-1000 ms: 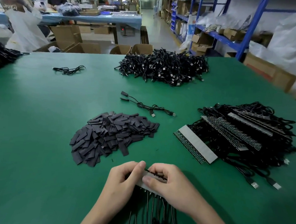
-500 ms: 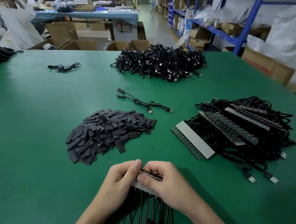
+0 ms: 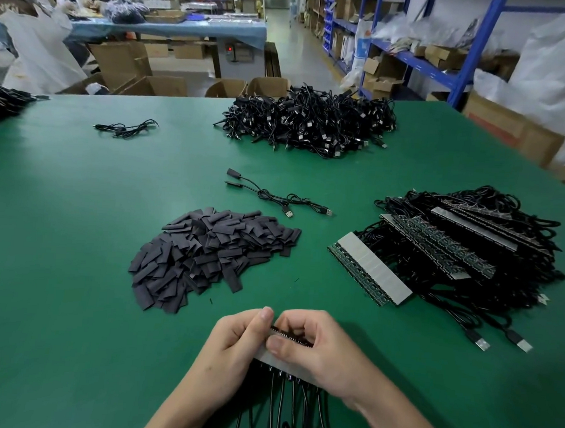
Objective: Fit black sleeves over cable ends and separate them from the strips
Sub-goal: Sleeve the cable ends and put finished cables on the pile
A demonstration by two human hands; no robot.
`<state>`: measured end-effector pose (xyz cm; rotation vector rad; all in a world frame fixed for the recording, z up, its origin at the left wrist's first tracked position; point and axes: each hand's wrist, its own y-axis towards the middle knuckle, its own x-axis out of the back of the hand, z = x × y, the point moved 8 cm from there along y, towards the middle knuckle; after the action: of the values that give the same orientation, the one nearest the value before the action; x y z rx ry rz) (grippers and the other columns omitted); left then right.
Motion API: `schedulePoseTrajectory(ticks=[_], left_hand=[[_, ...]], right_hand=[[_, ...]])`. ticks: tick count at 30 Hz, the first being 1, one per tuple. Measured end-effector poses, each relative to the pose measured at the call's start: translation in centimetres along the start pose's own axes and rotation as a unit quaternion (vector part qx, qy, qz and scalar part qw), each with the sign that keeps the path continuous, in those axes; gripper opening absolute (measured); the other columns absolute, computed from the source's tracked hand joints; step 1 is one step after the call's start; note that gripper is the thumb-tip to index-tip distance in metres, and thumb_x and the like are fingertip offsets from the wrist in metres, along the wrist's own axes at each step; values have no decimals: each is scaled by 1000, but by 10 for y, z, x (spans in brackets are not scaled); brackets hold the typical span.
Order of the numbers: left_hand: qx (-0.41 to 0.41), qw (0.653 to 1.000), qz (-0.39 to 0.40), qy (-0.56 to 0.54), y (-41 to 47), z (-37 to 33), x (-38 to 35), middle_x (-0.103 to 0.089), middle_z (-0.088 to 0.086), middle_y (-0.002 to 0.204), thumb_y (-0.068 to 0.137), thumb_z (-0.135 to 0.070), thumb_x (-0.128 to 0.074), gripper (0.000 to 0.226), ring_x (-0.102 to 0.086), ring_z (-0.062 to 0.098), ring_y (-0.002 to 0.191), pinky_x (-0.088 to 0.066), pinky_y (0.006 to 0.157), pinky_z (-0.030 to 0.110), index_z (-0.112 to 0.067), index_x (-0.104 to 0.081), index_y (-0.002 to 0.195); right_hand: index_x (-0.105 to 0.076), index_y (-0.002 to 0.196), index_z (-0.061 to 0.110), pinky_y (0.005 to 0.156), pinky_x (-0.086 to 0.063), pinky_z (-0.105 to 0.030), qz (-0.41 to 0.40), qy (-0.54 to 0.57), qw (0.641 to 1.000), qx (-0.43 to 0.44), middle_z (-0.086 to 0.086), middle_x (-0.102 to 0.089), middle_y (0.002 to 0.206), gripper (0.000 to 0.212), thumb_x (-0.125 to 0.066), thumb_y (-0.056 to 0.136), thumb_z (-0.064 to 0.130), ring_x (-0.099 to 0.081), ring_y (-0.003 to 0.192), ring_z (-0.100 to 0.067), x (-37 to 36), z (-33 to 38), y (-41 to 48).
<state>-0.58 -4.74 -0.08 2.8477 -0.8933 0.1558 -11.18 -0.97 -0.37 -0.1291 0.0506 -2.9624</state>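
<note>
Both hands hold one strip (image 3: 266,354) of cable ends near the table's front edge; its black cables (image 3: 279,408) trail toward me. My left hand (image 3: 237,340) grips the strip's left end with the thumb on top. My right hand (image 3: 313,344) pinches the strip from the right, thumb on its grey tape face. A heap of flat black sleeves (image 3: 206,255) lies just beyond the hands, to the left. More strips with cables are stacked in a pile (image 3: 454,254) at the right.
A big heap of black cables (image 3: 313,123) sits at the table's far side. Two loose cables (image 3: 275,197) lie mid-table, another (image 3: 124,128) at far left. Cardboard boxes (image 3: 150,83) stand beyond the green table (image 3: 58,233); blue shelving (image 3: 466,59) is on the right. People work at a far table.
The hands stay on the strip with only slight finger shifts. The view has tipped a little, so the table's contents sit slightly higher in frame.
</note>
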Motion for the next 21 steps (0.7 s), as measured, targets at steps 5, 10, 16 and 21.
schedulePoseTrajectory(ticks=[5,10,16,21], left_hand=[[0,1000,10,-1,-1,1,-2,-50,-7,67,100,-53,-45,56,-43,9,63,-39,61,22,-7,-54,69],[1,1000,14,0,-1,1,-1,-49,-9,66,101,-52,-44,51,-42,8,62,-39,60,20,-15,-53,67],[4,1000,16,0,-2,2,-3,-44,-7,66,102,-52,-44,52,-38,10,61,-36,59,23,-14,-48,66],[6,1000,10,-13,-2,-1,-3,-36,0,67,101,-54,-44,55,-32,17,63,-31,60,32,-12,-39,65]], right_hand=[[-70,83,25,79,-47,-23,12,12,1000,0,6,-65,81,16,-68,99,26,-58,80,-10,-1,5,-1],[-69,81,28,78,-47,-24,16,22,1000,-2,7,-65,80,17,-68,99,28,-57,79,-11,-2,6,-2],[-68,82,22,75,-46,-20,21,31,999,1,5,-63,78,18,-68,99,26,-55,77,-11,-1,8,-3],[-70,83,26,77,-47,-16,28,37,999,4,9,-67,82,17,-68,100,26,-60,79,-6,-2,11,-4]])
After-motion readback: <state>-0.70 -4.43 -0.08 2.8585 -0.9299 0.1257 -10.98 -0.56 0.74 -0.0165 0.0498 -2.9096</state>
